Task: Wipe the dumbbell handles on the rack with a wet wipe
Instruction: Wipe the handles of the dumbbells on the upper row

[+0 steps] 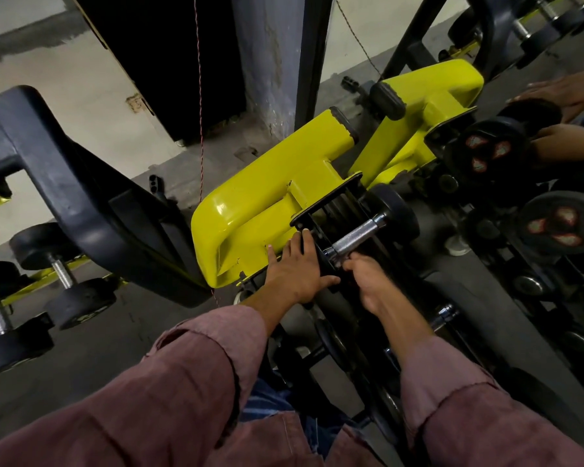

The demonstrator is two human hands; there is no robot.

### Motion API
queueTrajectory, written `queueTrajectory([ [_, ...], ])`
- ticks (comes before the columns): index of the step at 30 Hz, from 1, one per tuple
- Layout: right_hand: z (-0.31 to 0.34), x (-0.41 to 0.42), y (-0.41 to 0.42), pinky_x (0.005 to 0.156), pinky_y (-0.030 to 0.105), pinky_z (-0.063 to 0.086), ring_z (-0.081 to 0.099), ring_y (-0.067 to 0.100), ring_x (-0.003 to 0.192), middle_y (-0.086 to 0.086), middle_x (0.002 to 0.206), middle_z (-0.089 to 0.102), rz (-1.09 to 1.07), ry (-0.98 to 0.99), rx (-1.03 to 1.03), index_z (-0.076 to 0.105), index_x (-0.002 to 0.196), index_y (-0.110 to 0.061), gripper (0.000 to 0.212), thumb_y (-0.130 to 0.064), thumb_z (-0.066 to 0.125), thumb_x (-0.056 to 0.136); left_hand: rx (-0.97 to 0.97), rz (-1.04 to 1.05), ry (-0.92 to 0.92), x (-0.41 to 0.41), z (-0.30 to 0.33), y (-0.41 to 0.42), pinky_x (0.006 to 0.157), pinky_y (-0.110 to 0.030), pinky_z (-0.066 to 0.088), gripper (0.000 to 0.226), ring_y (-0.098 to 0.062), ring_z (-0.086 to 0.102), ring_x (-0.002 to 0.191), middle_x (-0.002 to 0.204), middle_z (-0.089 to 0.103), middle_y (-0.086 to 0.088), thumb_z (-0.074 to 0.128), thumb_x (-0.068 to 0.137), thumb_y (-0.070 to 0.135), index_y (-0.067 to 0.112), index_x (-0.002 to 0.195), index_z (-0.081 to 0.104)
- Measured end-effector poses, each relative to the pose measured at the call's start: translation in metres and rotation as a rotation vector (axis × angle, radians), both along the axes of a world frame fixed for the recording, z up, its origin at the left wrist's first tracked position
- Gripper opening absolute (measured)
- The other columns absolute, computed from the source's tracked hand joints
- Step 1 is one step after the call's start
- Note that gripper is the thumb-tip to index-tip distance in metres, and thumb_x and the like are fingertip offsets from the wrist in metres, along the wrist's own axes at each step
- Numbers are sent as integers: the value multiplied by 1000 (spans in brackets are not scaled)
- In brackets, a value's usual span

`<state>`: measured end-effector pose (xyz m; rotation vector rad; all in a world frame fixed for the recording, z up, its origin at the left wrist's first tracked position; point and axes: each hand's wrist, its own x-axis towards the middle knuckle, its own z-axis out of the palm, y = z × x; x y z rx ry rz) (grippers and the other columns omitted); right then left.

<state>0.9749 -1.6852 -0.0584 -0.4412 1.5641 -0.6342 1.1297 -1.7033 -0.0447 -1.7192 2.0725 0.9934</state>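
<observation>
Knurled, shiny chrome metal on the dumbbell handle (356, 234), rough-cut between smooth polished collars. Matt black rubber on the dumbbell head (398, 210) at the handle's far end. Glossy yellow painted metal on the rack frame (250, 210) left of the handle, with bright highlights. Soft, matt woven cloth, faded maroon, on the sleeves (182, 382) below the handle.

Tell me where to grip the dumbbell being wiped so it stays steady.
Grip the near black end weight, coming from the left as the left hand does. The knurled chrome handle slants up to the right and must stay bare for the right hand.
</observation>
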Motion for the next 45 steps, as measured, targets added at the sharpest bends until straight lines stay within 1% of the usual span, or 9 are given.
queueTrajectory([
  [4, 2, -4, 1, 54, 14, 48, 66, 2, 63, -1, 76, 73, 71, 111, -80, 75, 88, -11, 22, 0, 56, 92, 2, 0, -10, -1, 0, -1, 122, -65, 1, 120, -29, 2, 157, 170, -5, -12, 53, 87, 77, 9, 159, -16],
  [9, -11, -5, 3, 61, 29, 43, 56, 11, 60, -7, 54, 60, 149, 351, -128, 68, 56, -19, 21, -16, 70, 77, -6, 6, -30, -2, 2, 0, 122, -63, 1, 119, -28, 4, 157, 170, -3, -12, 52, 88, 76, 9, 160, -15],
  [13, -13, 0, -3, 63, 27, 45, 58, 9, 64, -4, 58, 64, 159, 411, -223, 69, 61, -20, 18, -24, 72, 78, -5, 10, -43, -3, 4, -1, 122, -63, 3, 117, -30, 8, 157, 170, -1, -12, 52, 89, 74, 10, 160, -14],
  [16, -13, 4, -4, 82, 31, 54, 68, 9, 88, -4, 83, 74, 79, 274, -298, 75, 81, -19, 2, -20, 73, 82, 2, 7, -58, -4, 4, -1, 122, -63, 3, 116, -31, 8, 156, 170, -1, -12, 54, 90, 72, 10, 160, -14],
  [19, -14, 7, 2, 90, 31, 54, 68, 11, 98, -3, 98, 74, 48, 223, -349, 74, 109, -9, 22, -14, 70, 88, -2, 0, -68, -4, 4, -1, 122, -64, 4, 117, -32, 8, 156, 170, 0, -13, 55, 89, 72, 10, 160, -14],
  [27, -19, 4, 28, 94, 44, 55, 71, 20, 103, 1, 99, 77, -41, 114, -380, 76, 104, -14, 20, -13, 66, 87, -17, 15, -59, -5, 3, 3, 122, -63, 4, 120, -32, 9, 156, 170, 0, -12, 54, 86, 77, 11, 161, -13],
  [30, -18, 4, 32, 92, 38, 56, 71, 16, 99, -1, 97, 77, -62, 124, -380, 76, 101, -21, 18, -13, 65, 89, -23, 10, -52, -6, 4, 3, 122, -64, 4, 120, -33, 8, 156, 170, 0, -13, 54, 86, 77, 10, 161, -13],
  [36, -19, 14, 33, 82, 31, 56, 69, 11, 91, 0, 96, 76, -126, 232, -387, 75, 108, -9, 22, -6, 64, 89, -22, 12, -22, -4, 2, 4, 123, -63, 4, 118, -34, 9, 156, 170, -1, -14, 54, 88, 75, 9, 161, -13],
  [45, -4, 53, 60, 76, 13, 48, 65, -4, 86, -15, 90, 70, -405, 525, -458, 69, 93, -30, 18, -12, 63, 93, -76, -30, 72, 25, -17, 18, 122, -62, 10, 119, -32, 13, 155, 170, 1, -12, 55, 86, 76, 13, 161, -14],
])
